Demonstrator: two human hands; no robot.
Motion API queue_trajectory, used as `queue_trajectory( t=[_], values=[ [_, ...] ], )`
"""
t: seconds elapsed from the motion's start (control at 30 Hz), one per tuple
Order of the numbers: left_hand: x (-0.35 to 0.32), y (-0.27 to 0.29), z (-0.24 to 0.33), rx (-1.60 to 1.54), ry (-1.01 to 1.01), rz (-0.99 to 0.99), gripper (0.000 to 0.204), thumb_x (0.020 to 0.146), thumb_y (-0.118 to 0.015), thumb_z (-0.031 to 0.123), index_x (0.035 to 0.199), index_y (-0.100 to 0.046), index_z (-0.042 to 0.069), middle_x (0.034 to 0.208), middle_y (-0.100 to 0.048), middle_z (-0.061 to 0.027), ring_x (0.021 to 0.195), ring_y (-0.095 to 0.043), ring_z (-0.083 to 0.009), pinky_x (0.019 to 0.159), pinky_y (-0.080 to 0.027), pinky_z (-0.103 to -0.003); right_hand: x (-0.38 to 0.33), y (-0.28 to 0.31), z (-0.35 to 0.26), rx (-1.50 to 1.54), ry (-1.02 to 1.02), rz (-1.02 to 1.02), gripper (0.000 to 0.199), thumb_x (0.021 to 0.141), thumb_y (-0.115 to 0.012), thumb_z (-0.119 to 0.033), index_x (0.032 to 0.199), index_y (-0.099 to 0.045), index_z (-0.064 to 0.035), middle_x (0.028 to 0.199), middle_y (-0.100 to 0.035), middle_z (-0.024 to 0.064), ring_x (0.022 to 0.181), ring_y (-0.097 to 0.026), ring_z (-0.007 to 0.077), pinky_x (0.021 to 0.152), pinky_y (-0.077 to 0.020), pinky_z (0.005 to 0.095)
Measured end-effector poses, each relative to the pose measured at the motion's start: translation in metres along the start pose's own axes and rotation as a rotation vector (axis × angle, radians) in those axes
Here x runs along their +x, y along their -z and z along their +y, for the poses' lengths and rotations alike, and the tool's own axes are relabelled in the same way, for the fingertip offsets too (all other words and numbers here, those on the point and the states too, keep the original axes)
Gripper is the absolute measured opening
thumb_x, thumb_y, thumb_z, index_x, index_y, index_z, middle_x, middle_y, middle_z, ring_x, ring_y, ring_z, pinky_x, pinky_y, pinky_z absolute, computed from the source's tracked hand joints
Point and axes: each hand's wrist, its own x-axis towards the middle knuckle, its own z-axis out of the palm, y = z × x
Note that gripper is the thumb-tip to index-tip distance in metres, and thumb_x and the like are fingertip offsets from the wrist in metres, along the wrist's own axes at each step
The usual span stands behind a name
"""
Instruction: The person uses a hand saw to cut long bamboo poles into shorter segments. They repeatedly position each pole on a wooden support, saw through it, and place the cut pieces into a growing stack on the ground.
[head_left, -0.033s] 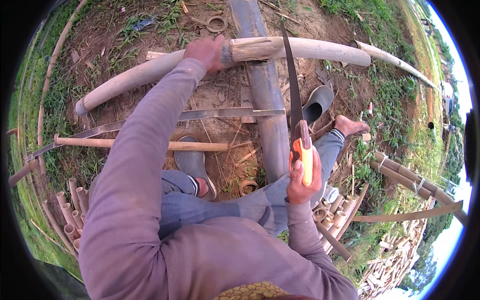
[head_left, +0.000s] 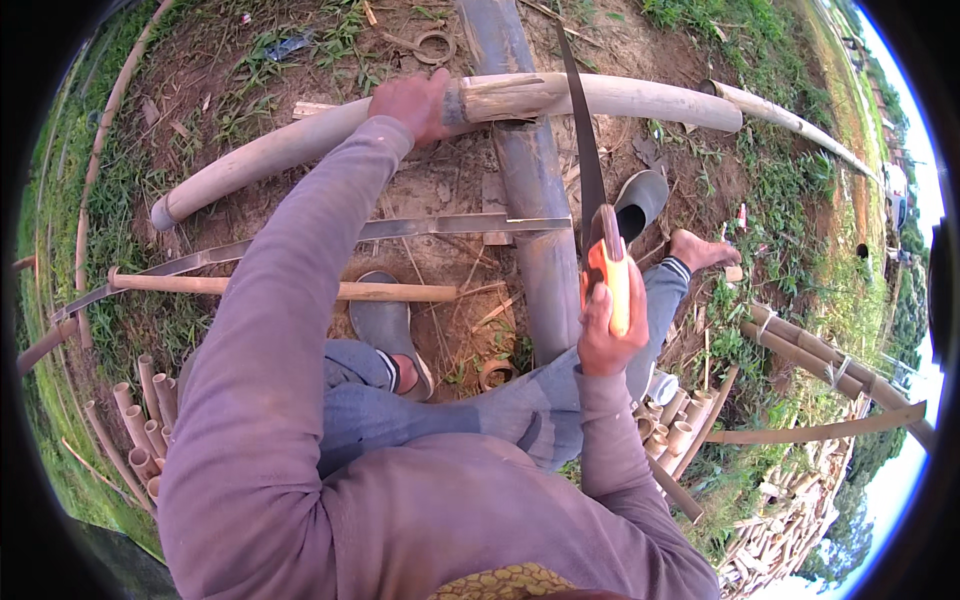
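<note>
With left hand (head_left: 418,103) clamped around pale bamboo pole (head_left: 560,97) where it crosses grey log (head_left: 535,230), pole's long axis runs left-right, ahead of body. Right hand (head_left: 607,335) fisted on orange saw handle (head_left: 610,275), blade (head_left: 582,140) pointing away, meeting pole square just right of left hand. Left hand nearer pole; right well back by knee.
</note>
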Motion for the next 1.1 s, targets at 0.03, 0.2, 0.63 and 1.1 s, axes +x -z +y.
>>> queue_trajectory(
  t=[0.03, 0.2, 0.63, 1.1],
  values=[
    [0.004, 0.007, 0.006, -0.01, -0.004, 0.0, 0.083, 0.079, -0.077, 0.078, 0.127, -0.056, 0.013, 0.123, -0.072, -0.0165, 0.116, -0.072, -0.0395, 0.1, -0.057, -0.052, 0.046, -0.021, 0.016, -0.09, 0.036, 0.009, 0.041, 0.103, -0.069, -0.01, 0.138, -0.062, 0.0089, 0.13, -0.072, 0.02, 0.112, -0.074, 0.0237, 0.097, -0.0583, 0.0345],
    [0.0, 0.009, 0.007, 0.018, -0.023, -0.007, 0.083, 0.079, -0.078, 0.078, 0.128, -0.057, 0.014, 0.124, -0.073, -0.0169, 0.117, -0.072, -0.039, 0.1, -0.057, -0.051, 0.134, -0.061, 0.03, 0.055, -0.023, -0.011, 0.039, 0.102, -0.074, -0.013, 0.136, -0.065, 0.0063, 0.116, -0.075, 0.0142, 0.1, -0.07, 0.0163, 0.089, -0.0563, 0.0295],
    [0.007, 0.008, 0.011, 0.013, -0.019, 0.005, 0.083, 0.082, -0.075, 0.079, 0.129, -0.057, 0.014, 0.123, -0.074, -0.0169, 0.116, -0.073, -0.0389, 0.098, -0.057, -0.052, 0.1, -0.034, 0.02, -0.017, -0.008, -0.026, 0.041, 0.104, -0.07, -0.012, 0.14, -0.062, 0.0075, 0.122, -0.075, 0.0164, 0.104, -0.073, 0.0179, 0.088, -0.059, 0.0315],
    [0.004, 0.013, 0.003, 0.025, 0.031, -0.021, 0.083, 0.08, -0.077, 0.078, 0.131, -0.057, 0.014, 0.126, -0.072, -0.0162, 0.117, -0.072, -0.0391, 0.098, -0.057, -0.053, 0.008, 0.035, 0.002, 0.08, -0.092, -0.081, 0.049, 0.105, -0.067, -0.013, 0.147, -0.053, 0.0104, 0.14, -0.066, 0.0252, 0.125, -0.069, 0.0325, 0.102, -0.061, 0.0397]
  ],
)
